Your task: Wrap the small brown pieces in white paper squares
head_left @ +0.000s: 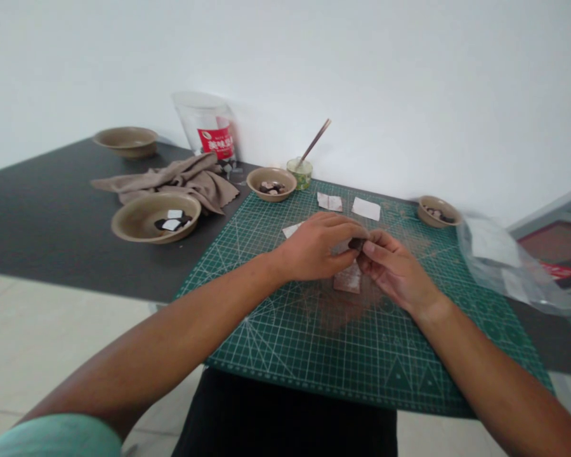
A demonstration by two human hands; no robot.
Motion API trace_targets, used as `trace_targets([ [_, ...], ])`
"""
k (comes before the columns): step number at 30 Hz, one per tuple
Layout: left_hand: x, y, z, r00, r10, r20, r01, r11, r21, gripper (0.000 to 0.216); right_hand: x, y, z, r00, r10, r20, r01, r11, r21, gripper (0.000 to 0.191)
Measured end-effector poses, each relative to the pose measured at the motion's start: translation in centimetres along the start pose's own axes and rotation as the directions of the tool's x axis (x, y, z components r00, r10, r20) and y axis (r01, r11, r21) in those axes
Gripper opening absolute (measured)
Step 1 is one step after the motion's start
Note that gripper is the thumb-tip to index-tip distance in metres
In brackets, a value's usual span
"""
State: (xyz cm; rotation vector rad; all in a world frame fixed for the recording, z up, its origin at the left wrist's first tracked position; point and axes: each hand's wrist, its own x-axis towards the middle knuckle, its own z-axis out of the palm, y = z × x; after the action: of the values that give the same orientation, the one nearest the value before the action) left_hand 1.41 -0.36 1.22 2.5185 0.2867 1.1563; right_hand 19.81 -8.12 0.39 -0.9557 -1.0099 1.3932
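Both my hands meet over the middle of a green cutting mat [314,343]. My left hand [316,247] and my right hand [393,266] have their fingers closed together on a small dark brown piece [356,243] held between the fingertips. Just below the hands a pale reddish square of paper [348,279] lies on the mat, partly hidden by my fingers. Reddish dust stains the mat around it.
Small paper squares [365,208] lie behind my hands. Tan bowls stand around: one with dark and white pieces [155,217], one mid-back [271,183], one right [438,211], one far left [126,141]. A brown cloth [181,181], a plastic pouch [209,130], a cup with a stick [301,172], a clear bag [509,263].
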Motion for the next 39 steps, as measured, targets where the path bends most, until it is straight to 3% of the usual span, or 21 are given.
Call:
trace_targets([
  [6, 0.3, 0.3, -0.2, 0.997, -0.071, 0.043, 0.080, 0.964, -0.253, 0.024, -0.1, -0.3, 0.1, 1.000, 0.023, 0.007, -0.024, 0.998, 0.058, 0.019],
  [11, 0.5, 0.4, -0.1, 0.985, -0.164, 0.057, 0.172, 0.869, -0.463, 0.019, -0.2, -0.3, 0.0, 0.999, 0.026, 0.029, -0.028, 0.995, 0.093, 0.020],
  [14, 0.5, 0.4, 0.2, 0.971, -0.224, 0.080, 0.224, 0.751, -0.621, 0.014, -0.3, -0.4, -0.1, 0.998, 0.041, 0.053, -0.046, 0.994, 0.095, 0.024],
  [18, 0.4, 0.2, 0.9, 0.951, -0.253, 0.176, 0.282, 0.483, -0.829, 0.017, -0.6, -0.4, -0.1, 0.994, 0.071, 0.078, -0.076, 0.995, 0.063, 0.027],
  [20, 0.4, 0.2, 1.1, 0.937, -0.265, 0.228, 0.318, 0.371, -0.873, 0.020, -0.7, -0.4, -0.2, 0.992, 0.083, 0.100, -0.088, 0.995, 0.046, 0.027],
  [23, 0.3, 0.3, 1.2, 0.915, -0.288, 0.284, 0.366, 0.290, -0.884, 0.021, -0.8, -0.3, -0.3, 0.987, 0.092, 0.132, -0.098, 0.994, 0.042, 0.026],
  [29, 0.3, 0.4, 1.1, 0.904, -0.309, 0.296, 0.388, 0.302, -0.871, 0.016, -0.8, -0.4, -0.3, 0.979, 0.102, 0.175, -0.109, 0.993, 0.036, 0.021],
  [39, 0.6, 0.4, 0.9, 0.888, -0.348, 0.299, 0.422, 0.363, -0.831, 0.020, -0.8, -0.5, -0.2, 0.985, 0.128, 0.119, -0.130, 0.992, 0.009, 0.027],
])
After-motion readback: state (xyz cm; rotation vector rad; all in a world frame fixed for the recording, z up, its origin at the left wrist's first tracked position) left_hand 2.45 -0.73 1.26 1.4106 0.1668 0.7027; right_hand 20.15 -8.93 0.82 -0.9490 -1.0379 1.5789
